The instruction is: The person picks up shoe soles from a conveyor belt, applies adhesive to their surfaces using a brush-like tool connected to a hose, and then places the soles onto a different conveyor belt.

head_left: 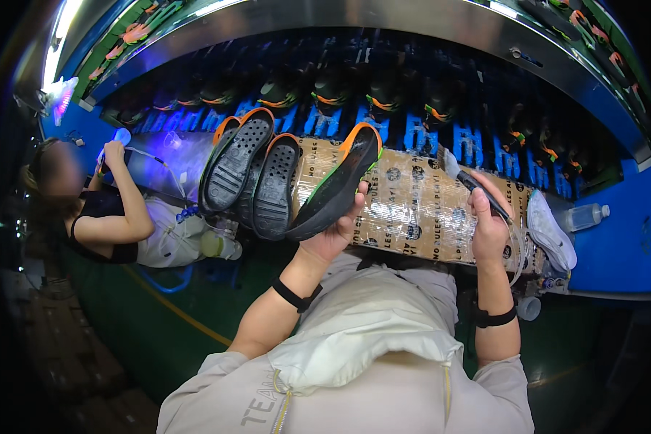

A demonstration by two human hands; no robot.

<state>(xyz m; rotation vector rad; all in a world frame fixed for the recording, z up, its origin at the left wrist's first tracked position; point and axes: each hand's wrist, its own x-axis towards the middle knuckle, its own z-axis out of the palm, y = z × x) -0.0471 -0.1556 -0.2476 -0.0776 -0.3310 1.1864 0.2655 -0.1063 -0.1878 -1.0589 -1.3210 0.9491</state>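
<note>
My left hand [334, 235] is closed around the near end of a black shoe sole [343, 184] with an orange and green rim. The sole stands tilted, its far end raised above the work surface. To its left lean more black soles [276, 184], their perforated, ribbed insides showing. In my right hand [490, 230] is a black-handled brush [477, 186], pointing up and left, bristles apart from the sole. A thin clear tube hangs from the handle's lower end, beside my wrist.
Brown printed cardboard under clear film [412, 210] covers the bench. Beyond it, several shoe uppers [382, 94] sit on blue holders under a metal hood. A white shoe-shaped piece [551, 230] and clear bottle [586, 215] are at right. A co-worker [116, 210] sits at left.
</note>
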